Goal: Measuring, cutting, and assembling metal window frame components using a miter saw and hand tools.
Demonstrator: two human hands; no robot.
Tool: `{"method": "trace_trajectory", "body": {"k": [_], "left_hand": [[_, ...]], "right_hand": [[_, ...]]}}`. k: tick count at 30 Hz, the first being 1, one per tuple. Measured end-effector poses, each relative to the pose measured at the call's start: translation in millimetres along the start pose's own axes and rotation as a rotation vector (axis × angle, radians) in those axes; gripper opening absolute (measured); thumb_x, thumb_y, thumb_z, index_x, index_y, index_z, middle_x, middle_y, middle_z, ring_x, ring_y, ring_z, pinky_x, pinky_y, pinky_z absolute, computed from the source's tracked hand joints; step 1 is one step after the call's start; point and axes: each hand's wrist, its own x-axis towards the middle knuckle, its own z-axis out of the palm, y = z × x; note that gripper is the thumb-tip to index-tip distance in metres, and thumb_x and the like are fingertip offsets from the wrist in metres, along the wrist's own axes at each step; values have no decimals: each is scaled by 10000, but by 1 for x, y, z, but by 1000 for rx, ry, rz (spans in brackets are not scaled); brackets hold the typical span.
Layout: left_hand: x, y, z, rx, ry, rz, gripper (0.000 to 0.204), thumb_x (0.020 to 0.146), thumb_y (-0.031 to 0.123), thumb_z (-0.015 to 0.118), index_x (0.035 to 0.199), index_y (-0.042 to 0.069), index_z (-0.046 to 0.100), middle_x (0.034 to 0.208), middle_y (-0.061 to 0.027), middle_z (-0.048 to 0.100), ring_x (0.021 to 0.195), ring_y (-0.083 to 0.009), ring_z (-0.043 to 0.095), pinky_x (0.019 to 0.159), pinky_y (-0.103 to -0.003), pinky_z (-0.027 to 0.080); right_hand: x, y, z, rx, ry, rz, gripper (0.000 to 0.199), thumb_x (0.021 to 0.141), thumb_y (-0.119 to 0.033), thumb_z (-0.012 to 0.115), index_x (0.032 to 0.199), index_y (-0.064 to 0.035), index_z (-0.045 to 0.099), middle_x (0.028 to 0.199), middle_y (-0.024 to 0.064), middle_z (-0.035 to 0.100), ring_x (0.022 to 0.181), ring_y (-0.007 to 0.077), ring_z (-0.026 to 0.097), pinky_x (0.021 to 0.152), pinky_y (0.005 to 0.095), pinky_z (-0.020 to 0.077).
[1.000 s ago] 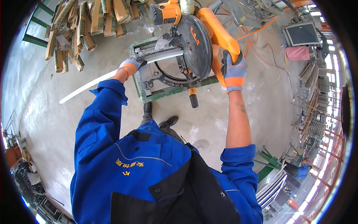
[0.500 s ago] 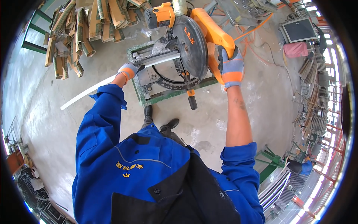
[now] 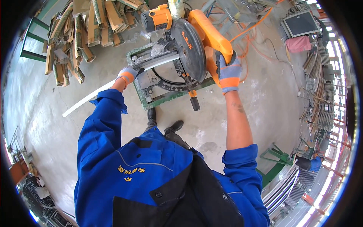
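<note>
Well apart, the gloved left hand (image 3: pixel 127 75) and right hand (image 3: pixel 228 72) are both closed: the left around a long white strip (image 3: pixel 89 97), the right round the orange handle (image 3: pixel 214 36) of a black-and-orange mitre saw (image 3: pixel 189 41). The strip slants from the lower left, above the floor (image 3: pixel 211 128), across the saw's bed (image 3: pixel 148 80) to its round black disc (image 3: pixel 191 62), and a green metal frame (image 3: pixel 166 100) carries the saw. Beyond, at upper left, brown channel-shaped pieces (image 3: pixel 93 28) lie heaped on the floor

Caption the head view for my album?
Gloved left hand on long white strip, gloved right hand gripping orange saw handle.
</note>
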Motion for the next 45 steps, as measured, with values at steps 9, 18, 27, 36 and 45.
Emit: {"method": "trace_trajectory", "body": {"k": [9,18,27,36,45], "left_hand": [[2,0,3,23,4,4,813,780,735,509,1094,5,680,1111,-237,657,1072,-404,611,904,-428,483],[6,-14,-10,61,3,-21,804,784,735,509,1094,14,683,1106,-244,652,1070,-403,611,899,-434,486],[34,17,16,94,17,221,653,885,634,446,1095,62,681,1094,-221,661,1069,-411,600,871,-467,485],[65,-10,-11,206,155,103,811,835,724,444,964,-33,705,1022,-286,649,1023,-422,622,885,-495,486],[134,-137,-1,465,403,475,684,949,581,374,947,-39,663,992,-250,668,933,-425,634,818,-496,506]], "right_hand": [[-28,20,8,58,2,97,388,842,-191,689,1168,-11,581,1038,160,667,958,323,640,845,377,494],[-51,46,41,60,125,-16,432,801,-282,741,1131,-42,599,1046,158,666,970,360,628,833,404,500],[64,-46,-15,-296,-52,141,488,871,-519,580,1041,-63,612,916,172,691,891,372,655,762,466,504],[195,-120,76,-343,-287,-154,213,747,-135,682,930,-27,695,1026,208,681,946,331,672,805,392,537],[68,-26,-30,31,89,34,462,927,-351,520,1249,-20,526,1181,218,606,1105,385,572,962,435,449]]}}
